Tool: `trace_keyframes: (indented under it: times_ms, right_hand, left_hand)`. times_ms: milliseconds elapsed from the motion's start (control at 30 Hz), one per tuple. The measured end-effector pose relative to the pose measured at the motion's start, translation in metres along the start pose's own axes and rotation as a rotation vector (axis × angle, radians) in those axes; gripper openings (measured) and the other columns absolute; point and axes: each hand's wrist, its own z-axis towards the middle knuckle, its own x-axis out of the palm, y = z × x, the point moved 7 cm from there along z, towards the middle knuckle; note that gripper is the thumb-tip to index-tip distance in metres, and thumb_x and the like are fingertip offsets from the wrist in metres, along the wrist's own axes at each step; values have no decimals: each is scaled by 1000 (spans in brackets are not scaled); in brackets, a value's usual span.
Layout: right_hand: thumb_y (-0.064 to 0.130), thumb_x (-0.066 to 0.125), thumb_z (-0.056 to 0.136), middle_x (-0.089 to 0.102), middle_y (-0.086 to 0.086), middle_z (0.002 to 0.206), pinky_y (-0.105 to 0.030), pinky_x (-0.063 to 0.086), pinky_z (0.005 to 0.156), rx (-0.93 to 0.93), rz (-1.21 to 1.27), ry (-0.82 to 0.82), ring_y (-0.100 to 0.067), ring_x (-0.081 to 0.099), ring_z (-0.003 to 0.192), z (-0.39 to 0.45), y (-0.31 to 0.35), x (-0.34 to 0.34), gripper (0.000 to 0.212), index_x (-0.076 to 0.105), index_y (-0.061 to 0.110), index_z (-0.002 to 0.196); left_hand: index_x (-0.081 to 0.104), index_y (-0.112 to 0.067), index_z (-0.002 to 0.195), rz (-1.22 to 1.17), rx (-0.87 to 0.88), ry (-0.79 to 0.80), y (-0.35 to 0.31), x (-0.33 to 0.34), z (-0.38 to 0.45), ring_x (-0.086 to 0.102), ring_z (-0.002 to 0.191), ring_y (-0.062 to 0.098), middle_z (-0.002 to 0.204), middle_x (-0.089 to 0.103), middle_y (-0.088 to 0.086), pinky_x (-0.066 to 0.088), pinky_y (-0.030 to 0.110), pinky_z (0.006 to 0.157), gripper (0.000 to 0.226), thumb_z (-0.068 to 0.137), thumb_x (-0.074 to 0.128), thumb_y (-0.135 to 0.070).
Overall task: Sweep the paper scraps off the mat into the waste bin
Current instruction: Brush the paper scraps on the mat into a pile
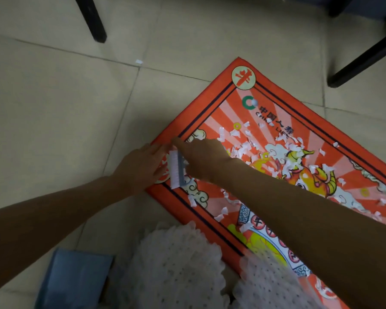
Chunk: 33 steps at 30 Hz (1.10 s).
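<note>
The right hand (201,159) holds a small blue-backed brush (176,171) with white bristles at the mat's left corner, fingers curled round its back, forefinger stretched along it toward 11 o'clock. The left hand (140,165) lies flat with straight fingers at the orange mat (316,130) edge, just beside the bristles on their 9 o'clock side, pressing the corner down as far as I can judge. The brush's long axis runs roughly 12 to 6 o'clock, bristles facing 9 o'clock. The paper scraps (250,146) lie mostly behind the brush, spread from 2 to 4 o'clock of the right hand across the mat's middle, with a few near the lower border and one stray scrap (139,61) on the tiled floor at 11 o'clock. A blue container (76,279), probably the waste bin, sits at 7 o'clock near the person's lap. The sweep therefore needs the brush carried beyond the scraps first, then drawn back toward 7 o'clock; the right hand is nearer them.
</note>
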Motion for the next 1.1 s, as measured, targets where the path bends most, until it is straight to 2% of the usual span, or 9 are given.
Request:
trace_keyframes:
  times_ms: [100,233,333,433,567,633,800,967,1100]
  right_hand:
    - [14,58,88,61,-5,103,-30,35,61,-15,-17,-3,-26,63,89,3,5,3,60,30,17,142]
    - [16,65,85,61,-5,106,-32,39,64,47,-24,78,-26,63,93,3,-8,7,59,35,14,136]
    - [19,70,82,59,-5,102,-31,42,64,117,-35,142,-24,61,88,-4,-25,9,70,31,16,140]
    - [16,66,84,54,-5,92,-32,39,62,167,-98,149,-22,52,77,-13,-44,6,67,30,16,141]
    - [17,62,87,57,-8,102,-32,37,63,183,-197,153,-27,62,92,-24,-67,4,63,28,13,140]
    - [16,61,88,59,-8,106,-32,38,62,200,-211,159,-27,60,87,-28,-77,3,62,27,14,140]
    - [23,60,88,62,-5,92,-31,45,59,124,-137,88,-24,56,71,-29,-81,-5,53,34,20,134]
    - [19,58,86,63,-2,107,-32,52,64,61,33,56,-26,63,87,-20,-48,0,36,47,21,120]
    - [12,57,88,59,-5,114,-33,49,68,108,34,119,-27,61,99,-13,-37,17,36,53,17,123]
  left_hand:
    - [51,-3,130,37,1,24,-2,7,1,61,82,33,103,62,15,51,38,57,51,86,47,-30]
    - [54,-9,128,3,-20,-18,-5,12,4,57,94,30,109,59,9,48,37,68,49,81,66,-13]
    - [54,-10,129,23,-29,-15,-6,17,3,57,99,31,115,59,10,49,39,73,52,79,69,-11]
    - [53,-11,131,56,-33,1,-6,22,3,57,104,32,121,57,11,51,41,75,52,81,67,-14]
    - [54,-12,132,85,-39,-14,-7,23,3,57,105,32,123,56,12,51,43,77,53,80,67,-14]
    - [53,-12,133,101,-41,-13,-8,23,5,56,106,33,124,56,11,52,45,80,54,80,65,-14]
    - [53,-13,134,120,-39,-21,-13,26,8,55,107,33,126,56,10,51,46,80,57,77,63,-12]
    - [53,-12,134,111,-63,-33,-16,26,11,53,114,34,130,56,11,51,48,84,61,76,71,-13]
    - [52,-10,136,86,-87,-34,-14,27,10,54,117,35,131,56,12,48,47,86,62,78,73,-14]
